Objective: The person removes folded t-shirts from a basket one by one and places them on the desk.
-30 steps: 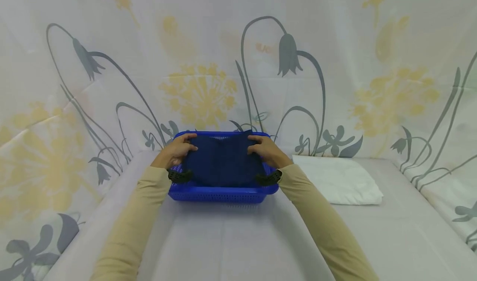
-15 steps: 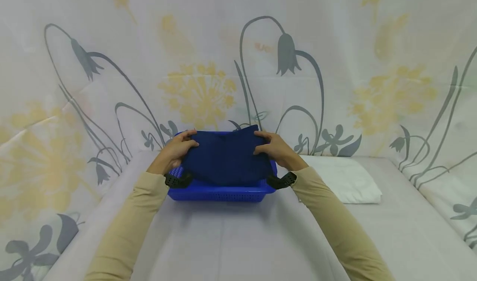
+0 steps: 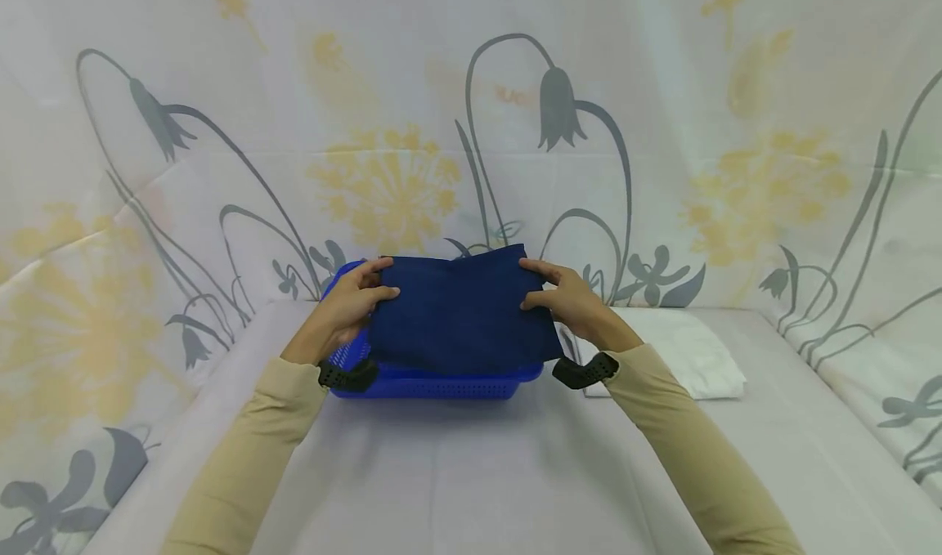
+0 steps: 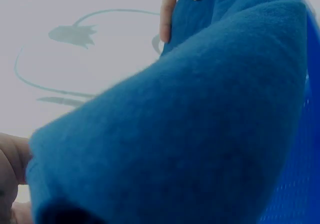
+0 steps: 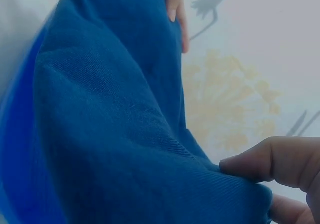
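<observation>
A folded piece of dark blue cloth (image 3: 459,314) hangs between both hands, its upper edge dipping a little in the middle. The left hand (image 3: 344,306) pinches its upper left corner between thumb and fingers. At the upper right corner the right hand (image 3: 577,302) does the same. Behind and below the cloth stands a blue plastic basket (image 3: 434,388), mostly hidden by it. In the right wrist view the thumb presses on the cloth (image 5: 125,134) near its edge. Much of the left wrist view is filled by the cloth (image 4: 180,119), with the left hand's fingers (image 4: 17,156) at its edge.
A folded white cloth (image 3: 680,355) lies on the table right of the basket, partly behind the right wrist. White sheeting covers the table (image 3: 456,473). A flower-patterned curtain (image 3: 412,89) rises behind and at the sides.
Both hands have lifted the blue cloth up from the basket and brought it nearer. The right hand has moved to the right, drawing the cloth wider.
</observation>
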A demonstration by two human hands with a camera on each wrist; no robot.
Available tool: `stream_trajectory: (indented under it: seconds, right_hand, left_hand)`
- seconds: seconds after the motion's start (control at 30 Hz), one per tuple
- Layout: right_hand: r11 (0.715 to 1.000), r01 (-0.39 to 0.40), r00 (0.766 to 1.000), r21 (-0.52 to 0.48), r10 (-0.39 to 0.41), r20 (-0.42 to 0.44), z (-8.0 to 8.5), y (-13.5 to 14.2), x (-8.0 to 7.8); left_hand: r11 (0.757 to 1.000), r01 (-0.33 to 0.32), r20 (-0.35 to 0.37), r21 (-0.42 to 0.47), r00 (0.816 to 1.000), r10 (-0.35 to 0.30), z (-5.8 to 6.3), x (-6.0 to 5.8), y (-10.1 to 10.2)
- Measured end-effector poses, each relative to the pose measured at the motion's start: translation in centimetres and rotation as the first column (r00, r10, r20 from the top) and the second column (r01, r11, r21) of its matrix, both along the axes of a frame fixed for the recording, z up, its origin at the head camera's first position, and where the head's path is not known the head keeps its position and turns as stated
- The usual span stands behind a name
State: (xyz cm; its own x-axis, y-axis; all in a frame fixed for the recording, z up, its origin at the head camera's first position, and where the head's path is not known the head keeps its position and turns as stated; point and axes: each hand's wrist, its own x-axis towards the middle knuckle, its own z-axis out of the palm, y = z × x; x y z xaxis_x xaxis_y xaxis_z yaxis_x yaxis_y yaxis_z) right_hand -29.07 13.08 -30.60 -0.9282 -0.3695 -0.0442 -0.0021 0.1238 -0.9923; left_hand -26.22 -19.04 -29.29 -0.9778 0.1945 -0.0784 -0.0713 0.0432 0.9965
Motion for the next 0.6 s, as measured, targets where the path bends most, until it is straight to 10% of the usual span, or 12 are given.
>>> stream_trajectory:
  seconds: [0.6]
  right_hand:
    - [1.0, -0.017, 0.998, -0.019, 0.016, -0.053, 0.1, 4.6, 4.0]
  left_hand:
    - [0.999, 0.036, -0.063, 0.0, 0.997, -0.036, -0.3, 2.9, 2.8]
